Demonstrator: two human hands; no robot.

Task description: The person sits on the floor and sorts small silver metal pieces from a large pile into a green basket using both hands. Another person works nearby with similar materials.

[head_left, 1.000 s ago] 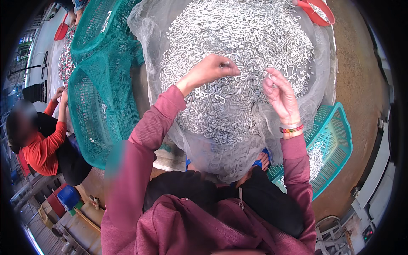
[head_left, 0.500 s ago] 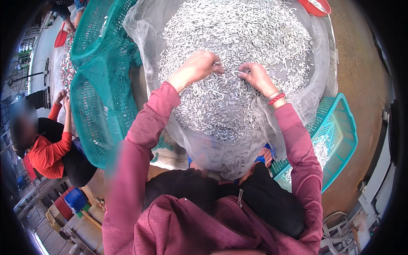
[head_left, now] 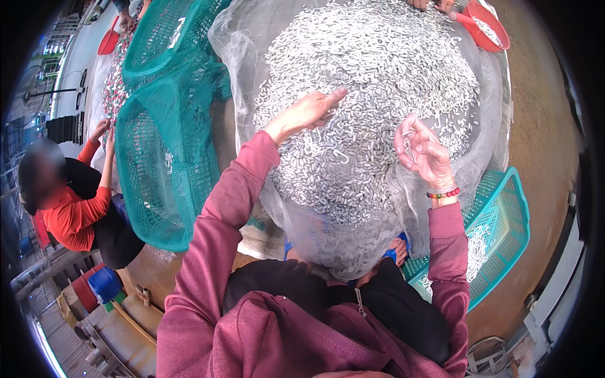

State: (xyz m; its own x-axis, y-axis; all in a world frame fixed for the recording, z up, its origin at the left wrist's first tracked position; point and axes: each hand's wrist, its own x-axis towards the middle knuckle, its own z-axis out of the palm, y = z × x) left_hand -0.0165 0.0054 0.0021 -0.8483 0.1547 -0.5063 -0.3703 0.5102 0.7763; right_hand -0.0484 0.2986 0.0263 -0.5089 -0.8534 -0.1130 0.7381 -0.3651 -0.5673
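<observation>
A wide heap of small grey and white oblong pieces [head_left: 359,151] lies on a pale mesh net [head_left: 236,75] before me, with thin white hook-shaped pieces [head_left: 341,156] among them. Over the left middle of the heap is my left hand [head_left: 309,110], its fingers curled in and its thumb stretched forward. What its fingers hold, if anything, is hidden. My right hand [head_left: 425,151] is turned palm up above the heap's right side. Its curled fingers hold several white hook-shaped pieces, and a beaded bracelet circles the wrist.
Teal baskets draped with green netting [head_left: 167,157] stand at left. A teal basket [head_left: 517,220] at right contains white hook-shaped pieces. A red scoop [head_left: 488,25] rests at the heap's far right, near another person's hands [head_left: 435,5]. A co-worker in orange [head_left: 79,214] sits at far left.
My right hand has drawn back to the right and turned palm up with hook-shaped pieces. My left hand's thumb now stretches forward. Another person's hands show at the far edge.
</observation>
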